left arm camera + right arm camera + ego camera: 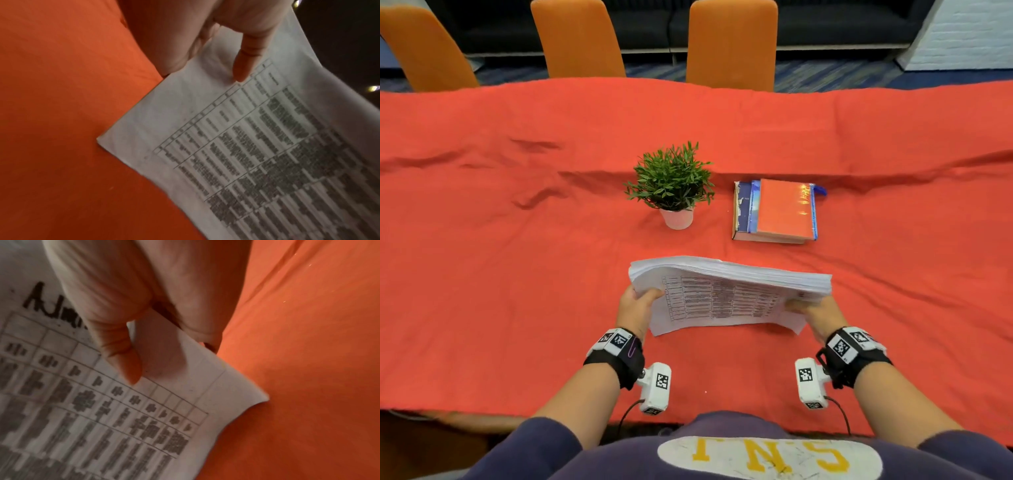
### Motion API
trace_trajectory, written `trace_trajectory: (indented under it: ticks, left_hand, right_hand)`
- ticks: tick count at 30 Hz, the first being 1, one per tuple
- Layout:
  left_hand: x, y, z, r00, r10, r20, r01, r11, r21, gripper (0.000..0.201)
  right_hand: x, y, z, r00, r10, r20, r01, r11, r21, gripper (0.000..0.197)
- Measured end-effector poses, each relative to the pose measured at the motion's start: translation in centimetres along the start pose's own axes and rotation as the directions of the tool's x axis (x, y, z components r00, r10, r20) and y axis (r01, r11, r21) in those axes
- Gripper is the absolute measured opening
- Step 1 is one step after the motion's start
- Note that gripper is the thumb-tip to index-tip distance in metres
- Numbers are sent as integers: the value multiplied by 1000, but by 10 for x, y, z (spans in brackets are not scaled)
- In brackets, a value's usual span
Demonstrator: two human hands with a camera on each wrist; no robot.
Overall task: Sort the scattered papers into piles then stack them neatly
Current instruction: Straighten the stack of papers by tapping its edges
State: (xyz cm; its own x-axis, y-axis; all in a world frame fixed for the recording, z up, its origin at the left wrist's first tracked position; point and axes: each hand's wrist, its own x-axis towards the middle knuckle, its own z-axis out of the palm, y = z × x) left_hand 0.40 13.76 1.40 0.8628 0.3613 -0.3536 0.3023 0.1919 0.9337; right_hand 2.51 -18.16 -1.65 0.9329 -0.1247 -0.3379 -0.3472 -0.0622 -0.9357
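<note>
Papers, a thick white stack with a printed table on the near face (726, 294), held tilted up over the red-orange tablecloth (517, 240), far edge raised, near edge low toward the cloth. Head view: left hand (635, 306) clasps the left short edge, right hand (816, 313) clasps the right short edge; the stack spans between them. Only this view shows the surroundings: small green plant in a white pot (674, 192) just beyond the stack, pile of books with a red cover on top (777, 210) to its right, three orange chairs (731, 41) behind the table.

Left wrist view: thumb (244, 65) lies flat on the printed sheet near its margin, remaining fingers hidden behind the paper; the sheet's lower corner looks close to the cloth, contact not clear.

Right wrist view: thumb (123, 350) presses the table print, fingers wrapped behind the edge; handwritten dark lettering, part covered, shows only here; free corner curls outward
</note>
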Motion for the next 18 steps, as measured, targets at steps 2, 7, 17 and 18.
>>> trace_trajectory:
  ticks: [2, 7, 17, 18]
  left_hand:
    - [-3, -8, -1, 1000, -16, 7, 15, 1000, 24, 25]
    - [-2, -10, -6, 1000, 1, 26, -2, 999, 53, 24]
    - [-2, -6, 0, 1000, 3, 5, -3, 999, 46, 21]
    - [-2, -8, 0, 1000, -4, -5, 4, 999, 51, 21]
  right_hand:
    - [-3, 6, 0, 999, 6, 43, -5, 1000, -21, 44]
    - [-3, 3, -5, 995, -2, 97, 8, 998, -55, 40]
    - [4, 2, -8, 997, -41, 67, 43, 999, -31, 47]
    - [4, 5, -5, 997, -37, 64, 38, 999, -26, 46]
